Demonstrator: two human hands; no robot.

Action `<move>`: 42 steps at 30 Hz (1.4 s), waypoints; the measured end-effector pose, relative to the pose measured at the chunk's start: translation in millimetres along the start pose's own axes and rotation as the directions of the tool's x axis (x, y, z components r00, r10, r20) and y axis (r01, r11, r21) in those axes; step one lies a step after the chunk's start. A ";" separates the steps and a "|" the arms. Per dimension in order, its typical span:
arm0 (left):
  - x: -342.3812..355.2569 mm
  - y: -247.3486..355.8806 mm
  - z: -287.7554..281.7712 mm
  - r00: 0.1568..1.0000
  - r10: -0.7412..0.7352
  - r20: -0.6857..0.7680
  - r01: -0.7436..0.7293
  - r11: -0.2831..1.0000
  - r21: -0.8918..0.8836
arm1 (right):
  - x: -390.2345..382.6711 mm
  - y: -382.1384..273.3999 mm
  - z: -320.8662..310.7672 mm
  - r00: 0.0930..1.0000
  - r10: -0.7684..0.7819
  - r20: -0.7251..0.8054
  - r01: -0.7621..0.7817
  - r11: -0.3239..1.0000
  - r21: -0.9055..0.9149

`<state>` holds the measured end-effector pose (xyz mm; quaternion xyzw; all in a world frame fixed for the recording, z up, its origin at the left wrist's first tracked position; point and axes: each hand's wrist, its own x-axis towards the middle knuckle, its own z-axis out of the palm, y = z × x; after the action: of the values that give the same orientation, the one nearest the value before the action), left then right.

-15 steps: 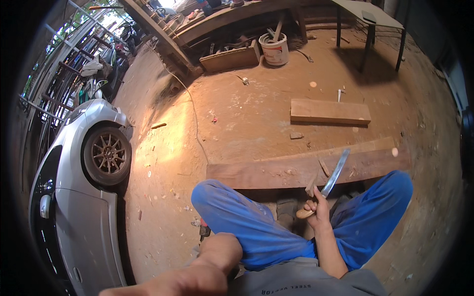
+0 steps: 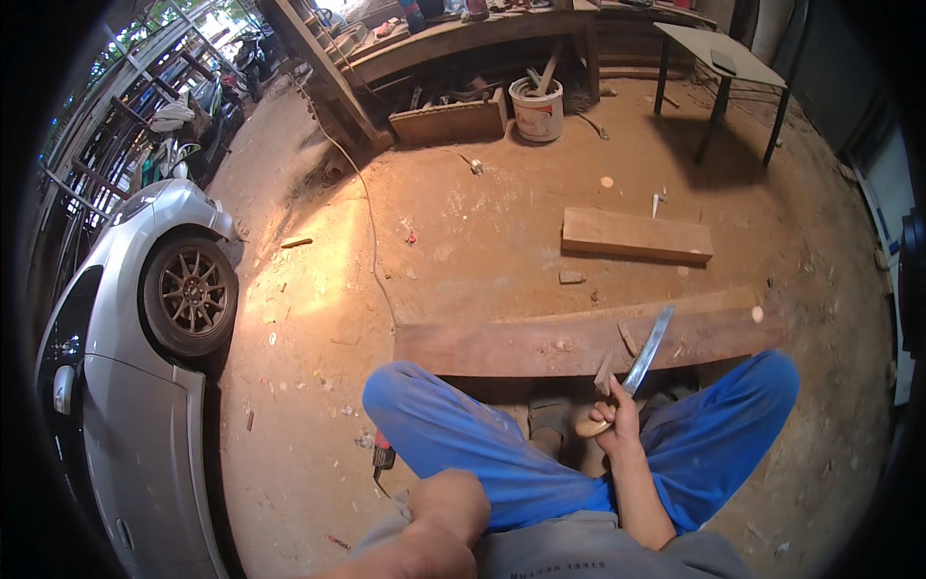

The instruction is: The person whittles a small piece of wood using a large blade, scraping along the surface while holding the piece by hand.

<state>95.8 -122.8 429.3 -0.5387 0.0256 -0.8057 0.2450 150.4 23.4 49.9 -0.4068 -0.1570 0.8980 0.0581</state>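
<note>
My right hand [image 2: 622,422] is closed round a large knife [image 2: 650,349] with a long, bright straight blade and a pale wooden handle. The blade points up and away, over a long brown plank [image 2: 463,349] lying across in front of my feet. A small wedge of wood [image 2: 605,371] sits against the fingers of that hand; whether they grip it too is unclear. On the plank near the blade lies a thin wood sliver [image 2: 628,339], with shavings about. My left arm [image 2: 439,526] is bent at the lower edge, its hand outside the picture.
A thick wooden beam [image 2: 637,237] lies beyond the plank. By my left knee is a red power tool [image 2: 384,454]. A silver car [image 2: 145,386] stands at left. Farther back are a white bucket [image 2: 536,114], a wooden box [image 2: 449,120], a workbench [image 2: 463,41] and a small table [image 2: 719,53].
My left hand, seen blurred at the lower edge before, has dropped out of the picture. The view has shifted slightly; my right hand keeps its hold on the knife.
</note>
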 end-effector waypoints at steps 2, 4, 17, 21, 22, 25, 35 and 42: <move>-1.4 29.4 -11.7 0.968 -0.250 0.029 0.234 0.935 0.268 | 1.8 -6.0 -6.8 1.000 -0.007 0.019 0.007 1.000 0.006; 4.2 73.1 11.1 0.749 -0.602 -0.278 0.655 0.605 0.454 | -0.1 -0.8 -0.5 0.999 0.019 0.041 -0.019 1.000 0.011; -7.4 54.0 8.4 0.588 -0.656 -0.474 0.807 0.515 0.288 | -0.9 5.8 -2.0 0.998 0.031 0.052 -0.033 0.999 0.026; -2.2 55.8 17.4 0.469 -0.655 -0.592 0.880 0.403 0.252 | 2.2 -3.3 -11.4 1.000 0.007 0.002 -0.007 1.000 0.028; -1.6 59.6 8.9 0.485 -0.693 -0.533 0.871 0.434 0.230 | 3.3 -5.1 -14.5 0.999 0.026 0.033 -0.027 0.999 0.019; 9.9 61.1 0.5 0.517 -0.767 -0.382 0.856 0.474 0.206 | 1.6 8.5 1.7 0.997 0.058 0.045 -0.060 0.997 0.046; -113.2 14.1 -126.7 0.155 -0.974 -0.165 0.455 -0.078 0.887 | 3.7 -2.1 -10.1 0.997 0.061 0.052 -0.064 0.996 0.066; -242.7 30.4 -197.6 -0.241 -0.971 -0.010 0.390 -0.106 0.915 | 2.8 1.0 -2.5 0.993 0.086 0.081 -0.094 0.990 0.101</move>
<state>5.6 -91.0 129.8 -0.5552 -0.7214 -0.3548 -0.2132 150.4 23.7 46.0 -0.3753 -0.0930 0.9217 0.0326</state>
